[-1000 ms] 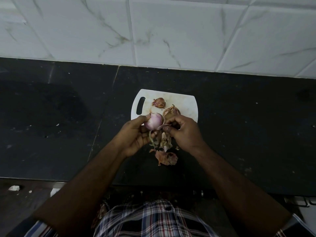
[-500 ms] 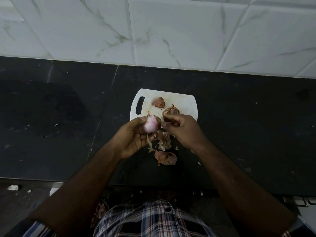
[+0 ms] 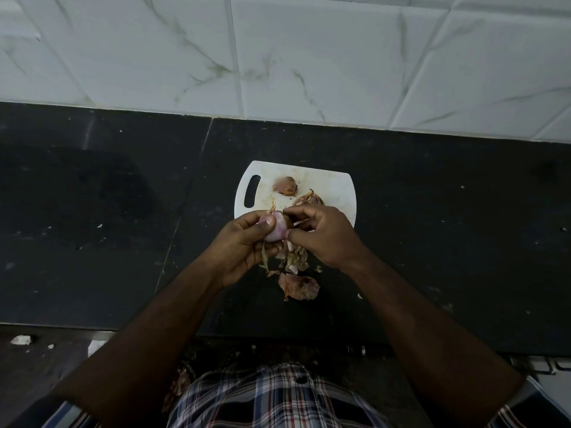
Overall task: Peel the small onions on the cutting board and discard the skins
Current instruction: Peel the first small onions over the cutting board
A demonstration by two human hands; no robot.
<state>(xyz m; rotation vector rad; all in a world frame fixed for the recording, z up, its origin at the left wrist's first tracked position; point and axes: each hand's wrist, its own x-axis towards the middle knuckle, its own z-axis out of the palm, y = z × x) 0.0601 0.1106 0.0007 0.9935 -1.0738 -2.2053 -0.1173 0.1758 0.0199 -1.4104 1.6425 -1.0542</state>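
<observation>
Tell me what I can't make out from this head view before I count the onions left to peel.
- Second onion on the cutting board: near side hidden by the right hand.
- Held onion: underside covered by the left hand; remaining skin there unknown.
- Near edge of the board: hidden behind both hands.
- Skins pile: dim; pieces cannot be counted.

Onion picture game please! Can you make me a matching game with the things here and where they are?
Things:
1. pale pink half-peeled onion
2. brown unpeeled onion
3. heap of papery onion skins
4. white plastic cutting board

Places:
A. on the black stone counter, near its front edge
B. held between the left hand and right hand
C. lying alone on the board
D. flat on the counter, below the tiled wall

Pairs: 1-B, 2-C, 3-A, 4-D
</observation>
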